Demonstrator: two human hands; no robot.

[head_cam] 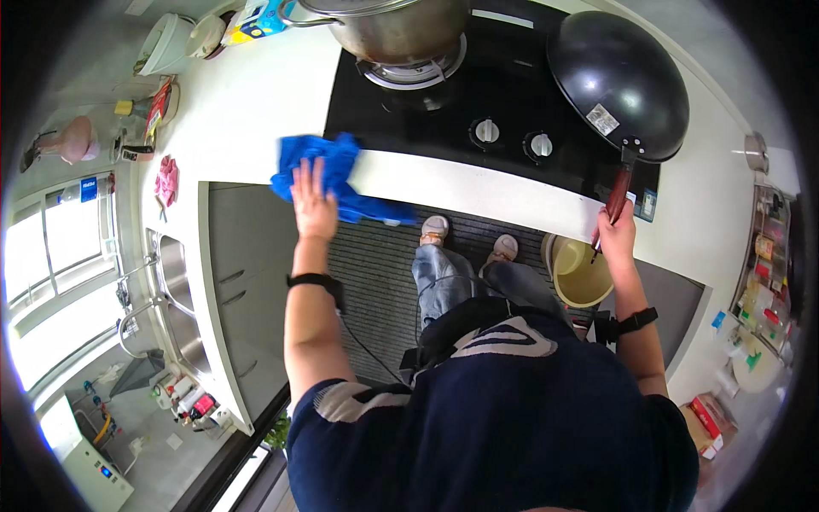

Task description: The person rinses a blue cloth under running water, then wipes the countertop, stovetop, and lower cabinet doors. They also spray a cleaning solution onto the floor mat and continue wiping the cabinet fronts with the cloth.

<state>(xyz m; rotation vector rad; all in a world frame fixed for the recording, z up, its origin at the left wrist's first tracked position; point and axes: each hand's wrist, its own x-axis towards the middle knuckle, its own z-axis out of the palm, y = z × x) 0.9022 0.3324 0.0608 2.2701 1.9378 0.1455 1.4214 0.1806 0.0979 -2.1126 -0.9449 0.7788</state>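
My left hand (313,205) lies flat with fingers spread on a blue cloth (326,166), at the white counter's front edge beside the hob's left corner. Part of the cloth hangs over the edge and looks blurred. My right hand (617,233) is closed around the dark red handle of a black wok (617,83). The wok is bottom up over the right side of the black glass gas hob (435,128), with a sticker on its underside. A steel pot (397,29) stands on the left burner. Two control knobs show between pot and wok.
A yellowish bucket (582,275) stands on the floor below my right hand. A pink cloth (166,181) lies on the left counter near the double steel sink (179,275). Bottles and a rack of jars (764,269) line the right side. Grey cabinets sit under the counter.
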